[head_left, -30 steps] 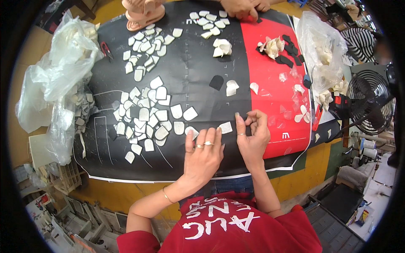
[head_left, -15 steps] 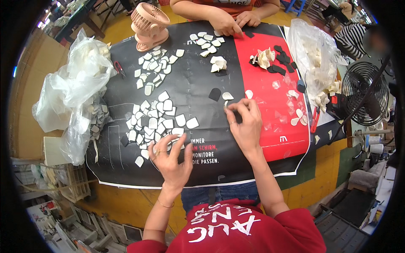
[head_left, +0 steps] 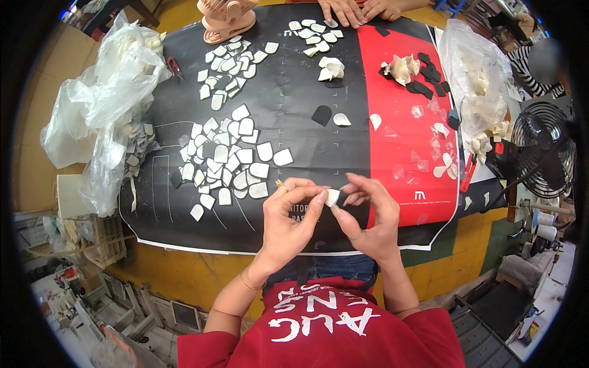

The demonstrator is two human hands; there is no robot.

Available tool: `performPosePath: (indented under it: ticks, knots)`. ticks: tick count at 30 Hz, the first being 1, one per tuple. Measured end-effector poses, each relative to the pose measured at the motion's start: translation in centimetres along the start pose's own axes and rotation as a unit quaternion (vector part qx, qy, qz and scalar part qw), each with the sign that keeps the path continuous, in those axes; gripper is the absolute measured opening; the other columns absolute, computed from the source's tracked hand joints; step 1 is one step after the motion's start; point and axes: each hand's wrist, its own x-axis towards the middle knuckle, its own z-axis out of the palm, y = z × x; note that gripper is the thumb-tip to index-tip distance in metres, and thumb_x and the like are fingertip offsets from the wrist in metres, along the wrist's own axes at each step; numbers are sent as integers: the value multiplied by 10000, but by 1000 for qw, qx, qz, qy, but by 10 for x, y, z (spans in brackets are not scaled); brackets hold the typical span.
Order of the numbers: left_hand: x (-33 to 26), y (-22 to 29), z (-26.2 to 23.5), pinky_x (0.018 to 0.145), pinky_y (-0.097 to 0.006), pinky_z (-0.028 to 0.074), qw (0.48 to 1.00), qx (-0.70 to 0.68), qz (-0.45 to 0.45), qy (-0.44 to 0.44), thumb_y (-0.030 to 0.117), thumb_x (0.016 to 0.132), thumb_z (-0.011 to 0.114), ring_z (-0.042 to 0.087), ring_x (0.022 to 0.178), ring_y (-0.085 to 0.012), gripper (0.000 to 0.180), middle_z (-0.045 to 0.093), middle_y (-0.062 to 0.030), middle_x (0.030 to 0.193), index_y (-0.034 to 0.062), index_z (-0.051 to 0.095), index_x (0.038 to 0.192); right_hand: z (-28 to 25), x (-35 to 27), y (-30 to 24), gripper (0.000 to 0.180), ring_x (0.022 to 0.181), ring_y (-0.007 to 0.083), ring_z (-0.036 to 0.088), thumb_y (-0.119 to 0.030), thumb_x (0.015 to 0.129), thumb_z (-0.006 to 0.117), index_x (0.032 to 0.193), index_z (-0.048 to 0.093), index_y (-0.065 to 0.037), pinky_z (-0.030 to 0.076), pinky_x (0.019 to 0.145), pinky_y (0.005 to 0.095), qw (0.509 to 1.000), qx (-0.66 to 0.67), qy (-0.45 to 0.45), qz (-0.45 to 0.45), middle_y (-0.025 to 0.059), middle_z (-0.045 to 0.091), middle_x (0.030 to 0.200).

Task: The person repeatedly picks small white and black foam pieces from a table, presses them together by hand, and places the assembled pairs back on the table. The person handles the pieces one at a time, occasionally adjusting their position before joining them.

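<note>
A small craft workshop, it seems. The table [head_left: 184, 270] is yellow and covered by a black-and-red banner [head_left: 392, 92] used as a work mat, with many small white cut pieces [head_left: 230, 162] spread in groups. Clear plastic bags [head_left: 104, 92] of more pieces sit at both sides. Red snips [head_left: 175, 67] lie near one bag. A black fan [head_left: 543, 156] stands at the right, and clutter, perhaps crates, fills the floor [head_left: 92, 294].

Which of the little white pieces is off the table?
The small white rounded piece pinched between the left hand and right hand; all the others lie on the black-and-red mat.
</note>
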Motion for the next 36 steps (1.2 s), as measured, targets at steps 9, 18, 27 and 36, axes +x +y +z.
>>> performPosePath:
  ticks: [9, 18, 27, 36]
  knots:
    - [28, 0, 0, 735, -371, 506, 988, 101, 101, -59, 84, 836, 753, 652, 813, -280, 127, 672, -108, 891, 30, 747, 951, -3, -2, 15, 175, 903, 169, 718, 18, 942, 667, 1105, 669, 81, 605, 808, 281, 946, 281, 12, 162, 150, 737, 1005]
    - [116, -34, -13, 1002, -465, 428, 825, 505, 247, -60, 122, 871, 686, 514, 1255, -342, 237, 596, -153, 1260, 81, 716, 1102, -32, -11, 30, 162, 885, 154, 701, 16, 941, 671, 1093, 670, 71, 574, 826, 272, 957, 199, 60, 204, 117, 728, 957]
    - [23, -26, 29, 963, -432, 399, 866, 448, 217, 50, 256, 762, 820, 584, 1103, -280, 230, 636, -79, 1118, 75, 690, 816, -31, -9, 32, 169, 913, 158, 698, 31, 934, 673, 1086, 655, 102, 575, 819, 257, 957, 188, 32, 216, 104, 655, 1037]
    - [10, -33, 6, 976, -419, 379, 870, 438, 227, 3, 187, 791, 792, 584, 1117, -253, 229, 626, -59, 1164, 100, 718, 990, -21, 0, 22, 183, 858, 141, 702, -7, 937, 687, 1092, 675, 89, 575, 775, 247, 946, 188, 1, 265, 114, 716, 958]
